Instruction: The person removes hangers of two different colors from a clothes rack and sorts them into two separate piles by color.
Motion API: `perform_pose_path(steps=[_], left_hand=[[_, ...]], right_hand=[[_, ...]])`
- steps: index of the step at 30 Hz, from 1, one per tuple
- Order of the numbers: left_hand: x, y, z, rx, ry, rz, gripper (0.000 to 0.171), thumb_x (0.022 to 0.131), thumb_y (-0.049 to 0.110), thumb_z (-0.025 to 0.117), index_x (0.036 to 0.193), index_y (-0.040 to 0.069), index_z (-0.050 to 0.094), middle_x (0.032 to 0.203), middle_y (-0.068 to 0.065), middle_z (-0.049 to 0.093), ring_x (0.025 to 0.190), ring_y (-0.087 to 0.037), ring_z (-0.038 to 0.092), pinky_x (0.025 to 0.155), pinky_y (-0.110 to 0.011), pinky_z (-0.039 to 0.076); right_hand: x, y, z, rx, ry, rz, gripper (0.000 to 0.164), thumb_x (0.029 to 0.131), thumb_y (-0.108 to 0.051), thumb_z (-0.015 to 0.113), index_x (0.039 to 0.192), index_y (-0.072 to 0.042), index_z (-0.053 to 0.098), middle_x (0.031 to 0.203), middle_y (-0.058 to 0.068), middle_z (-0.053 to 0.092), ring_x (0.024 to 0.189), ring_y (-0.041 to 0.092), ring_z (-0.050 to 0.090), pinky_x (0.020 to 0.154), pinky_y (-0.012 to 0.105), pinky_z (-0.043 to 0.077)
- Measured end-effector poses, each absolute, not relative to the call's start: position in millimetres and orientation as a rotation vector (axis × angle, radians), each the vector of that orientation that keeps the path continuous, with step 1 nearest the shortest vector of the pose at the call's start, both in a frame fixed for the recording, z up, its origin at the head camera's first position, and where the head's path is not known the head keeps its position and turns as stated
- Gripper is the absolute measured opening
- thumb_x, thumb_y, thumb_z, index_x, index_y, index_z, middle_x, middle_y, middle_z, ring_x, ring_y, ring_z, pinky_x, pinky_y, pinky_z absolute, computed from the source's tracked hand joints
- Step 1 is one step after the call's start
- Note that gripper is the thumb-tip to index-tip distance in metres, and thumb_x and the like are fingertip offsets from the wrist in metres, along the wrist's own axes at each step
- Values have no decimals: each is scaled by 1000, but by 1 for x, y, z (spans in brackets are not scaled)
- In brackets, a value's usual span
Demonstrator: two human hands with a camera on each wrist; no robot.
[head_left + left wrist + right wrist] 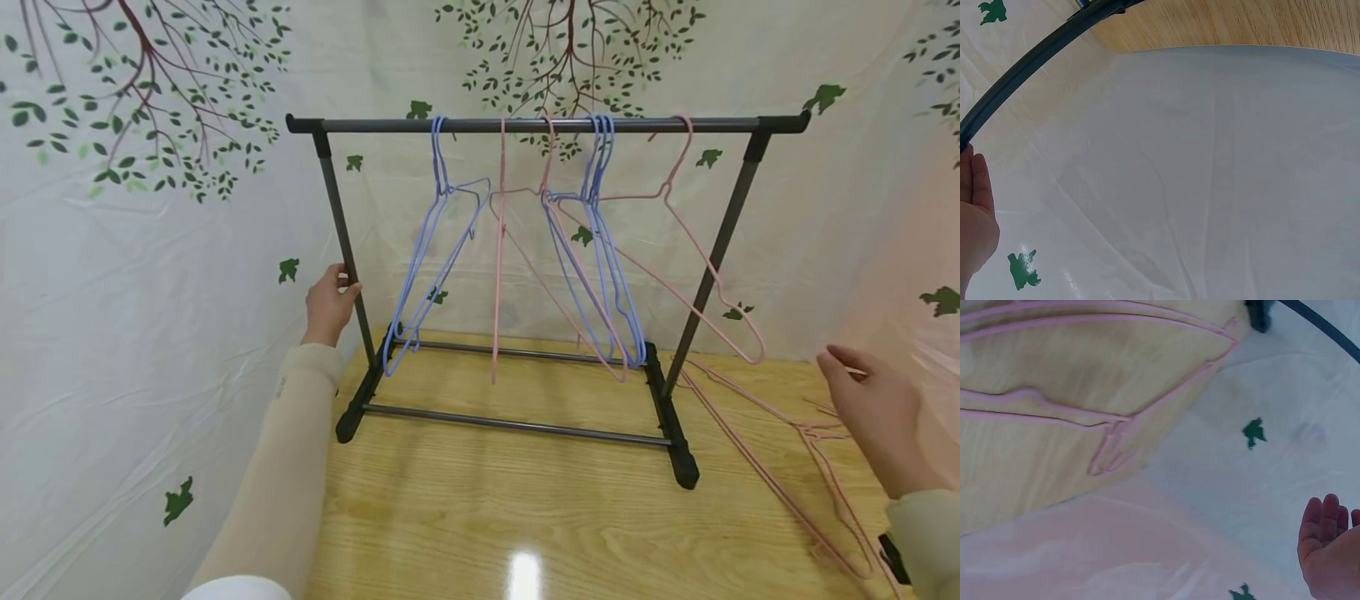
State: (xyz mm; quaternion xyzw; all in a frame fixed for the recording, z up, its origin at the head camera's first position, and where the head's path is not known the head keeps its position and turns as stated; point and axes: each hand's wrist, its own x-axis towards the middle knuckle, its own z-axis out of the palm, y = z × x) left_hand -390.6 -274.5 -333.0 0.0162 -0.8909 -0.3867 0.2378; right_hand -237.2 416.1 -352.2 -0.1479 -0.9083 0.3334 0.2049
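L hand [330, 307]: fingers gripping L post [341, 217] of black rack [517, 424], below rail [360, 126].
R hand [873, 412]: fingers loosely curled, nothing held; apart from nearest hung pink hanger [667, 187], to its R.
Loose pink hangers [1127, 419]: on wooden surface [442, 517], R of rack; count unclear.
Blue hangers [596, 167]: 2 bunches on rail, overlapping, hard to count.
R wrist vs. head: hook end clear; partly behind R hand in head view.
L wrist: hand cut off, thumb n/v.

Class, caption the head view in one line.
Left hand holding a rack post, blue hangers and pink hangers on the rail, right hand empty.
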Motion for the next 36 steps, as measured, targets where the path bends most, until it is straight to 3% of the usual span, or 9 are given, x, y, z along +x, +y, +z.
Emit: perform_pose_path(steps=[4, 7, 10, 12, 17, 23, 27, 33, 36], left_hand=[[-389, -275, -333, 49, -2439, -1062, 42, 103, 20, 57, 139, 2, 48, 128, -24, 62, 122, -42, 53, 105, -52, 37], [-388, -275, -333, 50, -2436, -1061, 42, 103, 20, 57, 140, 2, 48, 128, -24, 62, 122, -42, 53, 105, -52, 38], [-388, -275, -333, 48, -2433, -1061, 42, 103, 20, 56, 140, 2, 48, 128, -24, 62, 120, -42, 55, 103, -52, 40], [-388, -275, -333, 46, -2430, -1063, 42, 103, 20, 56, 140, 2, 48, 128, -24, 62, 119, -42, 55, 102, -53, 41], [-389, -277, -333, 49, -2433, -1062, 42, 103, 20, 56, 140, 2, 48, 128, -23, 62, 120, -42, 55, 103, -53, 40], [-392, -277, -335, 61, -2438, -1062, 42, 103, 20, 56, 140, 3, 48, 128, -23, 62, 121, -42, 54, 103, -53, 40], [-394, -277, -335, 62, -2438, -1058, 42, 102, 20, 57, 140, 3, 48, 127, -24, 63, 121, -42, 53, 103, -53, 40], [-393, -276, -335, 59, -2433, -1059, 41, 102, 20, 58, 139, 3, 49, 127, -23, 63, 122, -43, 53, 105, -53, 37], [-392, -275, -334, 59, -2435, -1057, 41, 102, 19, 57, 139, 3, 49, 127, -23, 63, 123, -42, 52, 105, -53, 37]], right_hand=[[-244, 402, -332, -377, -2479, 971, 67, 99, -53, 45, 146, -5, 49, 140, 23, 54, 79, -16, 36, 55, 15, 40], [-247, 391, -315, -303, -2433, 1039, 63, 99, -51, 49, 145, -8, 51, 120, -7, 64, 80, -16, 41, 57, 11, 40], [-249, 377, -297, -226, -2403, 1093, 60, 99, -48, 52, 144, -9, 53, 95, -33, 53, 80, -13, 46, 57, 10, 42], [-250, 365, -285, -188, -2392, 1099, 58, 99, -47, 52, 143, -9, 54, 87, -39, 49, 80, -12, 48, 57, 10, 42], [-254, 336, -261, -143, -2397, 1080, 60, 98, -51, 51, 143, -11, 55, 90, -33, 54, 83, -9, 50, 62, 11, 41], [-255, 312, -248, -86, -2427, 1068, 62, 97, -56, 49, 145, -16, 54, 113, -8, 63, 91, -3, 51, 70, 15, 41], [-256, 302, -242, -61, -2466, 1070, 67, 96, -61, 49, 146, -16, 52, 130, 9, 58, 98, 5, 51, 68, 15, 42], [-258, 288, -239, -34, -2506, 1053, 73, 93, -63, 51, 144, -11, 53, 129, 16, 59, 87, 5, 57, 62, 14, 46], [-261, 284, -239, -37, -2521, 1007, 72, 93, -62, 52, 141, -8, 56, 128, 17, 61, 93, 14, 61, 63, 15, 46]])
